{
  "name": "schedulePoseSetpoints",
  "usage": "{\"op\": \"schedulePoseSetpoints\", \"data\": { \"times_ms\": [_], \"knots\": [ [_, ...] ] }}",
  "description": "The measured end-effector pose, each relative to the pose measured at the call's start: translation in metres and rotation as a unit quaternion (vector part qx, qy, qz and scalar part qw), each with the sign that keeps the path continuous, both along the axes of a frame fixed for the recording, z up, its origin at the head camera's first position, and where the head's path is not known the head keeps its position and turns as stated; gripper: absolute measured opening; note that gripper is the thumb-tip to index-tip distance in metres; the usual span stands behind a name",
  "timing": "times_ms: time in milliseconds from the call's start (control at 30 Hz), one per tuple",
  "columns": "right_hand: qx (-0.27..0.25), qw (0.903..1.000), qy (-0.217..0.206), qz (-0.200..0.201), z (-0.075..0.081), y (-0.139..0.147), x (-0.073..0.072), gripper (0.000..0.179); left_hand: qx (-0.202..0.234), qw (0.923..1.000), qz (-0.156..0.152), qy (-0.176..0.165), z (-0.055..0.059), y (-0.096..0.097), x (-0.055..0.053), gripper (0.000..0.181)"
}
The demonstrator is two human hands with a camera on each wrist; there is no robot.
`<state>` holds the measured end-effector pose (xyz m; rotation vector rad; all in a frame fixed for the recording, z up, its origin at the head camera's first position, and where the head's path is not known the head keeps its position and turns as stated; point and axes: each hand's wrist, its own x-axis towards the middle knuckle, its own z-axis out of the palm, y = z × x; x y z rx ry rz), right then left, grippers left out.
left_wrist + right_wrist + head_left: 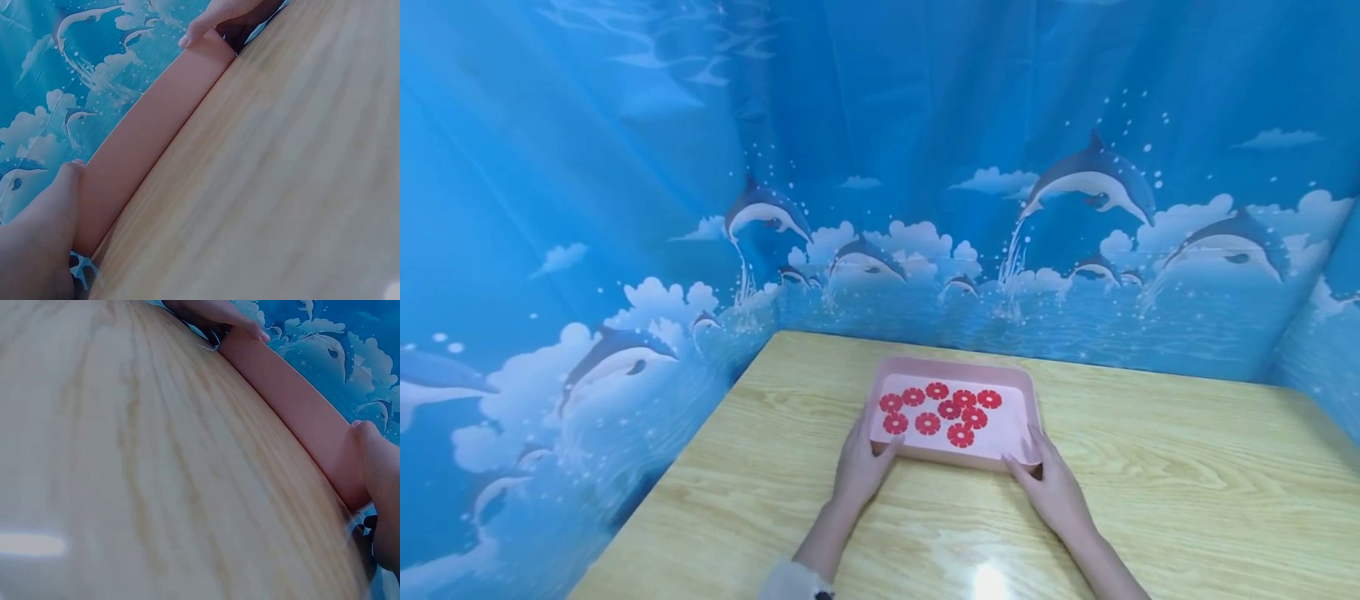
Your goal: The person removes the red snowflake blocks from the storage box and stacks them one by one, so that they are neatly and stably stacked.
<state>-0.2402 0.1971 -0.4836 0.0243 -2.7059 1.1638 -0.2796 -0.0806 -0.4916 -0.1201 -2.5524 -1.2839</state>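
In the head view a shallow pink tray (1002, 429) sits on the wooden table. Inside it lie several red notched discs (927, 423), each with a small hole in its middle; a few on the right overlap. My left hand (859, 471) grips the tray's near left corner, thumb over the rim. At the near right corner my right hand (1060, 496) holds it the same way. Both wrist views show the tray's front wall (150, 119) between the two hands, its lower edge along the tabletop. The other fingers are mostly hidden behind the tray's sides.
Light wood-grain table (1187, 500) extends around the tray on all sides. Behind it and to the left hangs a blue curtain (887, 125) printed with dolphins and clouds, close to the table's edges. A bright reflection shows on the wood near the front.
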Motion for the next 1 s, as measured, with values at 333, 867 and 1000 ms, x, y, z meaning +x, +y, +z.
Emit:
{"op": "schedulePoseSetpoints", "data": {
  "times_ms": [333,867,1000],
  "knots": [
    [0.003,0.9999,-0.012,0.002,0.002,0.005,0.013,0.079,-0.005,0.9999,0.001,0.010,-0.001,0.004,0.014,0.081],
    [0.006,0.9996,-0.026,-0.003,0.004,0.009,0.032,0.079,-0.012,0.9997,0.011,-0.017,-0.001,0.010,0.028,0.085],
    [0.007,0.9997,-0.024,-0.004,0.005,0.010,0.038,0.079,-0.011,0.9997,0.012,-0.020,0.000,0.012,0.033,0.085]
  ]
}}
